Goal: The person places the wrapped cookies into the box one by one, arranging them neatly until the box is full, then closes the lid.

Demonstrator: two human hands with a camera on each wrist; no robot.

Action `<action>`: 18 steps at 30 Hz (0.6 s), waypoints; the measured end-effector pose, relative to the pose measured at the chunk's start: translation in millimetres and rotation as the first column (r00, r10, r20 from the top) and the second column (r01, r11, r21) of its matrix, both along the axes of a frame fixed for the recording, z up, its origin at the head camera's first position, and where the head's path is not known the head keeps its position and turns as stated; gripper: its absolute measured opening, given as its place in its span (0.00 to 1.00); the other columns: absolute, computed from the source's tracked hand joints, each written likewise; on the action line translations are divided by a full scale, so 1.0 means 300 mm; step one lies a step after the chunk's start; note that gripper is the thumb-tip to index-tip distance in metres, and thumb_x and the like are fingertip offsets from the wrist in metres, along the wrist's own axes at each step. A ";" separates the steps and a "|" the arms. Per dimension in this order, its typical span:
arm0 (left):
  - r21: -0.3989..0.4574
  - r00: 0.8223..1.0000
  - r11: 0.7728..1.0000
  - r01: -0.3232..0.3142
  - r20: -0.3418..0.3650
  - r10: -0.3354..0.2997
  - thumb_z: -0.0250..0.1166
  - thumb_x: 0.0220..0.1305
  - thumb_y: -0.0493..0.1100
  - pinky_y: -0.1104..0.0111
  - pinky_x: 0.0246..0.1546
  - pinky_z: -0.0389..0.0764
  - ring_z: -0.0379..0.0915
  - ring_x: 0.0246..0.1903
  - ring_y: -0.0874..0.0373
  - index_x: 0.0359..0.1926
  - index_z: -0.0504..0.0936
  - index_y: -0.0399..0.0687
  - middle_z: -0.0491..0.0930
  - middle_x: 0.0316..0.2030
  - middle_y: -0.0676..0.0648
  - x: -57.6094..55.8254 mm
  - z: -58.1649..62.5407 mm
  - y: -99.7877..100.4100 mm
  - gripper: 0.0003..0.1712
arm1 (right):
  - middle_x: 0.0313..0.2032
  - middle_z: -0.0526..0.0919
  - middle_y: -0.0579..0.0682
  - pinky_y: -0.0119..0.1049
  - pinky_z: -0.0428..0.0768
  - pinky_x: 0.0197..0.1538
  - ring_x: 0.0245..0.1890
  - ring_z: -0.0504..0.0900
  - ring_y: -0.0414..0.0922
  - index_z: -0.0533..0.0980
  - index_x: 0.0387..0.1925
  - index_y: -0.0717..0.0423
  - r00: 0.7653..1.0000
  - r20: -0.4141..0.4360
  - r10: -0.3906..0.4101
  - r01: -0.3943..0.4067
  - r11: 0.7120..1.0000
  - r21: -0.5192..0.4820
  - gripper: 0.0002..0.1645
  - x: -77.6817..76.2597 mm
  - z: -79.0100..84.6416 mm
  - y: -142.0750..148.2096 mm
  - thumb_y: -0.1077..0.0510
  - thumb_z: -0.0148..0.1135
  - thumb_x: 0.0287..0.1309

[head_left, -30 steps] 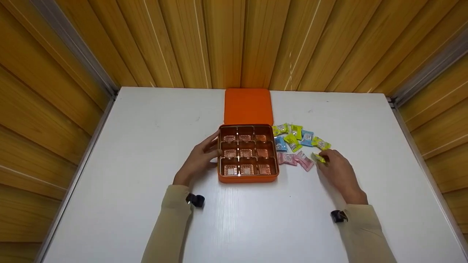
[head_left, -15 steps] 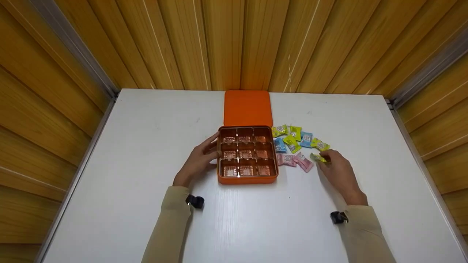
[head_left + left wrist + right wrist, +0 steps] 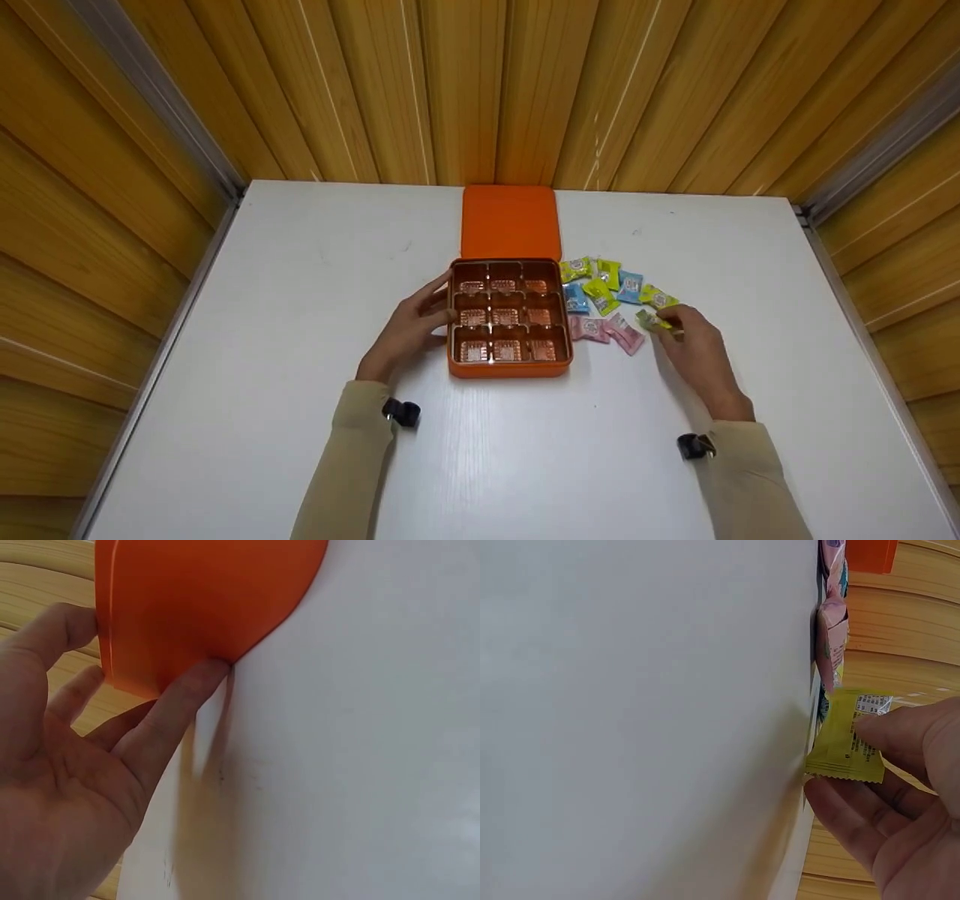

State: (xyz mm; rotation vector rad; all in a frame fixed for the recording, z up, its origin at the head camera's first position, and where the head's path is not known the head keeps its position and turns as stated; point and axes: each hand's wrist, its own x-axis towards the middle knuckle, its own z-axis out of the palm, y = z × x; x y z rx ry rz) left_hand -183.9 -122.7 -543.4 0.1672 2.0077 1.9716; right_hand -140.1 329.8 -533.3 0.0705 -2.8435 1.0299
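Across the white table (image 3: pixel 585 465) of the head view, an orange box (image 3: pixel 510 370) occupies the centre, its insert (image 3: pixel 507 326) divided into nine compartments; a square orange panel (image 3: pixel 510 223) lies just beyond it. The left hand (image 3: pixel 405 326), thumb and fingers spread apart, rests against the box's left wall. To the right, the right hand (image 3: pixel 697 352) pinches a yellow-green packet (image 3: pixel 649 320) near two pink packets (image 3: pixel 625 334), two blue packets (image 3: pixel 631 286) and four other yellow-green packets (image 3: pixel 601 295), grouped between that hand and the box. Left wrist view: the thumb touches the orange wall's lower edge, and the fingertips meet its upper edge. Right wrist view: the thumb presses the held packet's printed face; a fingertip sits at its serrated end, pink wrappers lying just beyond.
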 end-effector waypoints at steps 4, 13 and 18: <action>0.006 1.000 1.000 0.002 0.001 -0.002 0.66 0.73 0.37 0.50 0.49 0.88 0.74 0.67 0.43 0.83 0.64 0.65 0.68 0.75 0.41 -0.001 -0.003 -0.003 0.42 | 0.53 0.81 0.68 0.58 0.82 0.57 0.55 0.82 0.63 0.75 0.55 0.70 1.000 0.010 -0.005 0.005 1.000 -0.019 0.16 -0.004 0.002 -0.001 0.71 0.65 0.69; -0.006 1.000 1.000 0.018 -0.020 -0.018 0.66 0.74 0.37 0.47 0.50 0.87 0.74 0.67 0.42 0.83 0.62 0.65 0.68 0.75 0.40 -0.001 -0.007 -0.010 0.42 | 0.54 0.82 0.67 0.52 0.83 0.58 0.56 0.81 0.62 0.75 0.56 0.69 0.999 0.035 -0.003 0.005 0.999 -0.046 0.16 -0.010 0.015 -0.009 0.70 0.65 0.69; 0.001 0.999 1.000 0.027 -0.025 -0.027 0.66 0.75 0.38 0.47 0.52 0.86 0.73 0.68 0.43 0.83 0.63 0.65 0.69 0.75 0.40 -0.003 -0.005 -0.012 0.42 | 0.54 0.83 0.65 0.25 0.80 0.53 0.55 0.83 0.59 0.77 0.56 0.68 0.999 -0.022 0.024 -0.026 0.998 -0.055 0.17 -0.014 0.016 -0.019 0.70 0.67 0.68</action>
